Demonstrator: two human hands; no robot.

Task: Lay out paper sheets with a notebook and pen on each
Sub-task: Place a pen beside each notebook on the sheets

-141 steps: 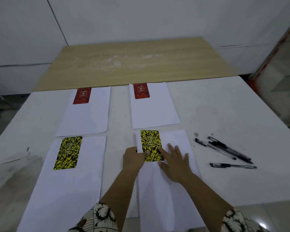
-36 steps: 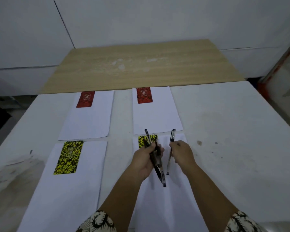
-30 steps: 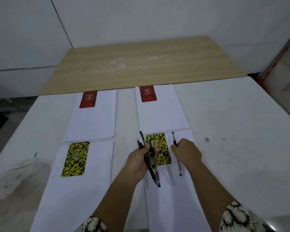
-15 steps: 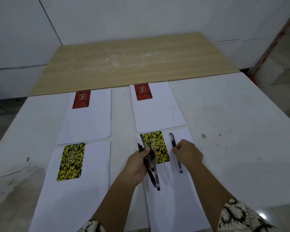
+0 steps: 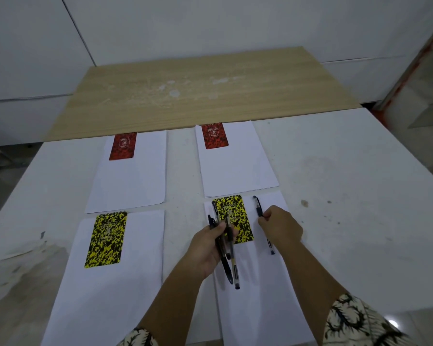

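Observation:
Several white paper sheets lie in a two-by-two grid on the white table (image 5: pixel 348 186). The far sheets (image 5: pixel 130 181) (image 5: pixel 238 168) carry red notebooks (image 5: pixel 123 146) (image 5: pixel 215 135). The near sheets (image 5: pixel 103 290) (image 5: pixel 260 300) carry yellow-black notebooks (image 5: pixel 106 239) (image 5: pixel 238 216). My left hand (image 5: pixel 208 248) grips a bundle of three black pens (image 5: pixel 229 260) above the near right sheet. My right hand (image 5: pixel 280 224) pinches one black pen (image 5: pixel 258 206) that lies on that sheet, just right of its notebook.
A bare wooden tabletop (image 5: pixel 198 91) adjoins the far edge of the white table. White walls rise behind it. Smudges and crumpled clear plastic (image 5: pixel 18 260) mark the table's near left part. The floor drops away at the right edge.
The loose pens left the table's right side and went into my left hand. My right hand took one from the bundle and lowered it onto the near right sheet beside the notebook.

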